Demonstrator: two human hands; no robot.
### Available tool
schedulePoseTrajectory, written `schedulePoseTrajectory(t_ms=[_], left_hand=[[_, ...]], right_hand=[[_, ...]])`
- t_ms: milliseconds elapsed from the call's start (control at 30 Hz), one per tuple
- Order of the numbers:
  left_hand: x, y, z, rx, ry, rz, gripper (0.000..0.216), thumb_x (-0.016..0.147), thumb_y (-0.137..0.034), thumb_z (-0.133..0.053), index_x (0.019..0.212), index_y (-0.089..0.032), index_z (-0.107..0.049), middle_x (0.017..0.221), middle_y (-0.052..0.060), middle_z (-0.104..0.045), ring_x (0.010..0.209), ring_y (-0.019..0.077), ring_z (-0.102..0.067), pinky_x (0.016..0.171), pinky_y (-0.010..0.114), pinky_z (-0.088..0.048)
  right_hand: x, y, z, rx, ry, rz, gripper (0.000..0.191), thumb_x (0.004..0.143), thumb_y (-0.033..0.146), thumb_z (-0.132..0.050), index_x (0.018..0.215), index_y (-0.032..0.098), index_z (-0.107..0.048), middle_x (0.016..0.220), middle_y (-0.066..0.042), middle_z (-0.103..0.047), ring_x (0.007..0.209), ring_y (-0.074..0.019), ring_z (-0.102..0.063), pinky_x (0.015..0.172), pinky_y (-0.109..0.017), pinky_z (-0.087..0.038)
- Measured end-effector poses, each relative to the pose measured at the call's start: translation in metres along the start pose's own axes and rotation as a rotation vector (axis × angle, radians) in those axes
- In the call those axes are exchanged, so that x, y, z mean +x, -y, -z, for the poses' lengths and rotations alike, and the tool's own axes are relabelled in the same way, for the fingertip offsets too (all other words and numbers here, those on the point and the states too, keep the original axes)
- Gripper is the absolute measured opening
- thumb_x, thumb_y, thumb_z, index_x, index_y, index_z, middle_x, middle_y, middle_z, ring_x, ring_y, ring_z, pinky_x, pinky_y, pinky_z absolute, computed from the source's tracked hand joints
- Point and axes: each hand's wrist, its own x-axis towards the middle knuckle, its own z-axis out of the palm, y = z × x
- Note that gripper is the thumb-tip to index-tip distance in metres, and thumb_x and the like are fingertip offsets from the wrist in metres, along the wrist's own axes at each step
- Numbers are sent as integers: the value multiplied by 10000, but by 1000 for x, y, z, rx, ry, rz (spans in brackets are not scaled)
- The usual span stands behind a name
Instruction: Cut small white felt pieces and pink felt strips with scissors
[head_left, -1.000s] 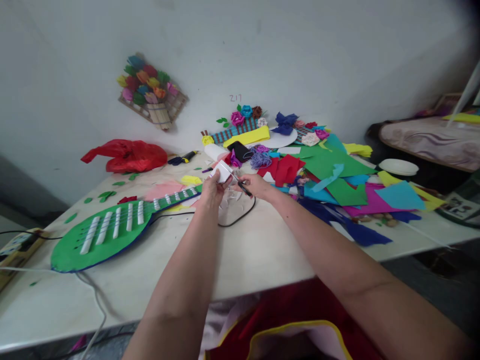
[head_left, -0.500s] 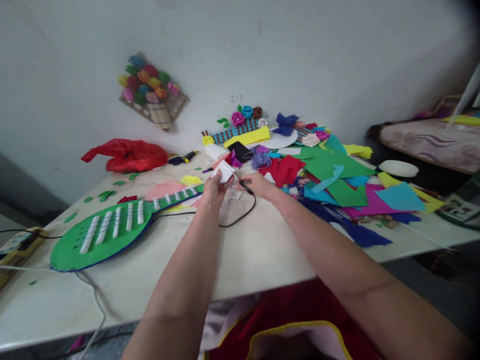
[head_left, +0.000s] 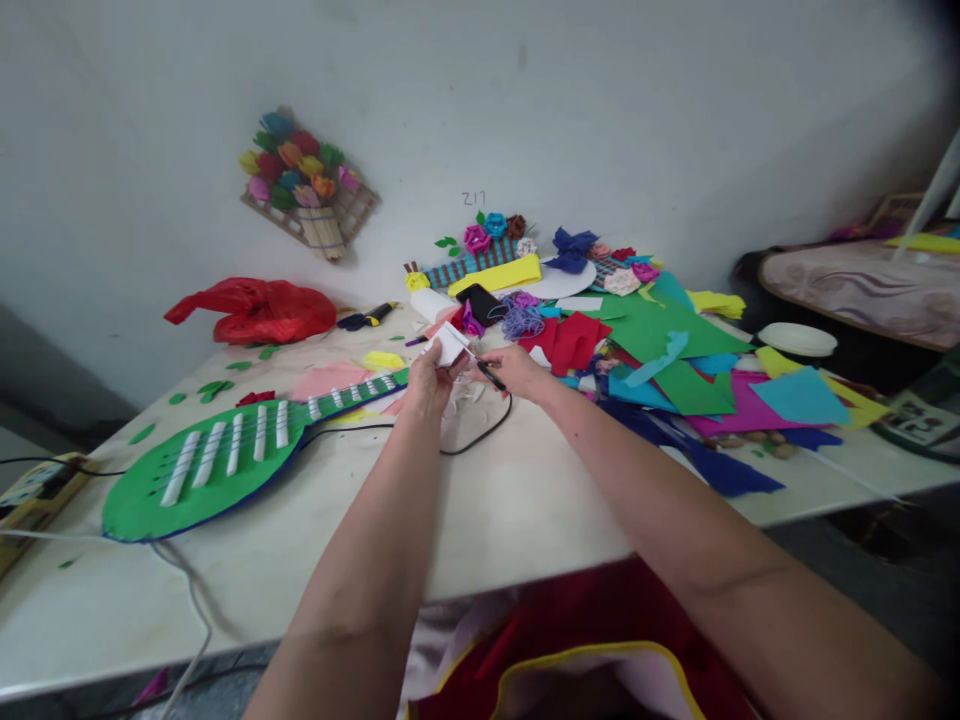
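My left hand (head_left: 426, 382) is closed on a small white piece of paper (head_left: 448, 345), held up over the middle of the table. My right hand (head_left: 517, 371) is closed on a thin black tool (head_left: 489, 375) with a black cord (head_left: 480, 435) trailing from it onto the table. The tool's tip touches the white piece's right edge. White scraps (head_left: 457, 400) lie just below both hands. A green paper guitar (head_left: 217, 460) with white strips lies to the left of my left arm.
Coloured paper sheets (head_left: 675, 370) and paper flowers (head_left: 495, 225) cover the table's right and back. A red plastic bag (head_left: 255, 310) sits at the back left. A power strip (head_left: 34, 490) and cables lie at the left edge. A flower craft (head_left: 304, 180) hangs on the wall.
Both hands stay together over the table centre; the white piece has tilted slightly and the tool tip has shifted along its edge.
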Motion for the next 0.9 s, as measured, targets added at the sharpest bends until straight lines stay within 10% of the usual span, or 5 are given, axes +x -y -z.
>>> schedulePoseTrajectory(t_ms=[900], left_hand=[[-2, 9, -4, -18, -9, -36, 89, 790, -98, -529, 847, -101, -597, 703, 54, -654, 652, 154, -648, 710, 290, -545]], right_hand=[[0, -3, 2, 127, 32, -21, 381, 587, 465, -699, 739, 119, -657, 429, 73, -403, 383, -42, -348, 348, -172, -294]])
